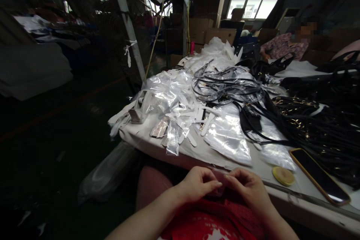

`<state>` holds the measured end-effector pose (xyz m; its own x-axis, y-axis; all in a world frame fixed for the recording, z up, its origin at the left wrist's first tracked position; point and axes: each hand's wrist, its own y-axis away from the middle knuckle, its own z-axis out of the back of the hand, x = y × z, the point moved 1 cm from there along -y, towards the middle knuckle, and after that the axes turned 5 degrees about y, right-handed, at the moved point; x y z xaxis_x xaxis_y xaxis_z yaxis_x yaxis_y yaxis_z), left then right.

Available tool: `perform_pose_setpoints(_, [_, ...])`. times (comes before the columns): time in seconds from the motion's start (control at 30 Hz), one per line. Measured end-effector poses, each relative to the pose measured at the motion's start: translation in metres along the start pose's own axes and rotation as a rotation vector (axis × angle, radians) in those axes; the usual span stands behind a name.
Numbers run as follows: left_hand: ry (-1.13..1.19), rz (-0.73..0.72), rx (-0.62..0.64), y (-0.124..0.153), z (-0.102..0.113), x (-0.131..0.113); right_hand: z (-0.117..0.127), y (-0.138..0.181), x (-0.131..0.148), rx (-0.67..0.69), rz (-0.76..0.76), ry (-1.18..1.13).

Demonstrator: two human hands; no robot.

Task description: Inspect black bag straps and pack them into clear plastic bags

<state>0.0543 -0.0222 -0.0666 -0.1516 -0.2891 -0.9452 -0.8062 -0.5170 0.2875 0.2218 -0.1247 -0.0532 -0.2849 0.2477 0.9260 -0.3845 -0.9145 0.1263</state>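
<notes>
At the table's front edge, above my lap, my left hand (198, 183) is closed, thumb and fingers pinched together. Facing it, my right hand (246, 185) is pinched shut too. Between the fingertips hangs a small clear plastic bag (219, 176), see-through and hard to make out against the red clothing. Just beyond the hands lie more clear plastic bags (229, 135) and several white notched strips (188, 137). Black straps (225, 84) in plastic are heaped farther back.
To the right are loose black straps with gold clasps (298, 120), a phone (319, 176) and a round yellow tape roll (283, 176). A tape dispenser (139, 108) stands at the table's left edge. A person (287, 47) sits beyond the table, near stacked cartons (221, 36).
</notes>
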Motion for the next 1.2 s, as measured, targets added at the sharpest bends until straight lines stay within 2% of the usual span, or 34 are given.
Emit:
perform_pose_setpoints(0.13, [-0.101,-0.03,-0.02,0.002,-0.001,0.002,-0.002,-0.003,0.0,0.0,0.028,-0.005])
perform_pose_setpoints(0.33, [-0.116,-0.048,-0.054,0.003,0.001,0.001,-0.004,-0.004,0.011,0.17,0.097,-0.007])
perform_pose_setpoints(0.5, [-0.196,-0.049,-0.062,0.004,0.001,0.003,-0.009,0.001,0.016,0.132,0.059,0.069])
perform_pose_setpoints(0.63, [-0.119,-0.046,0.007,0.005,-0.003,0.004,-0.011,0.003,0.01,0.127,0.023,0.035])
perform_pose_setpoints(0.8, [-0.058,-0.032,0.02,0.005,-0.007,0.003,-0.007,0.001,0.003,-0.025,0.036,0.066])
perform_pose_setpoints(1.0, [-0.121,-0.06,0.015,0.003,-0.007,0.006,-0.003,0.0,0.016,0.1,0.056,0.083])
perform_pose_setpoints(1.13, [-0.056,-0.008,0.025,0.004,-0.008,0.005,-0.006,0.001,0.015,0.042,0.023,0.06])
perform_pose_setpoints(1.2, [-0.091,-0.021,0.021,0.004,-0.009,0.003,-0.006,0.001,0.015,0.044,0.068,0.095])
